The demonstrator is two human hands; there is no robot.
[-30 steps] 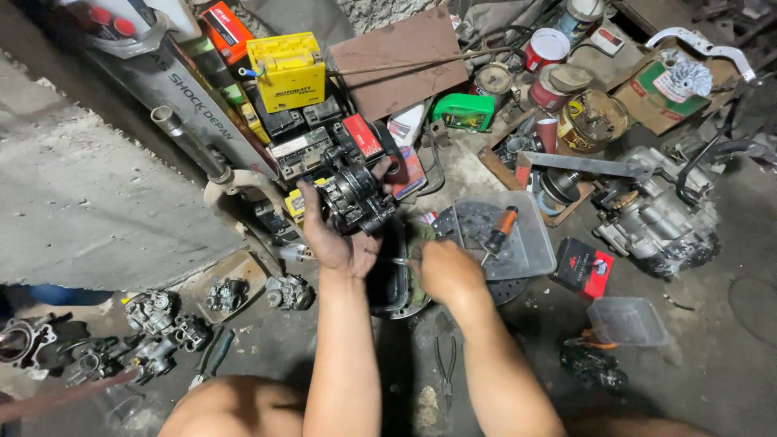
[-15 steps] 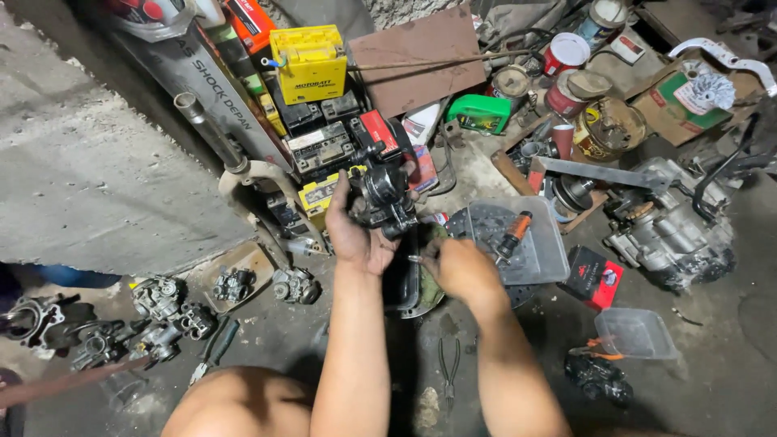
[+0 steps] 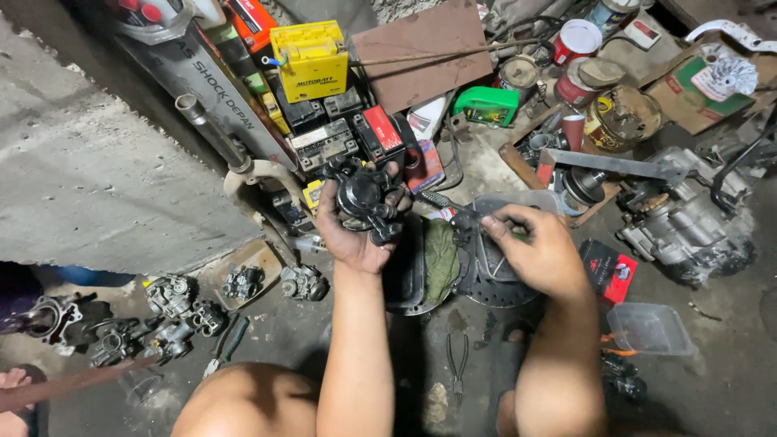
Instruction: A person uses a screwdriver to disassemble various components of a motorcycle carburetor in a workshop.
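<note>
Right hand (image 3: 544, 252) now nearer, fingers pinching dark tool (image 3: 460, 218), left hand (image 3: 350, 231) gripping black caliper (image 3: 364, 198)

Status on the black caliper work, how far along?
Done: the black brake caliper is off any mount and free in the left hand, raised above the floor. In hand: the right hand pinches a small dark part beside it, over the brake disc and green rag. Left: the two are not joined, and pliers lie unused on the floor.
</note>
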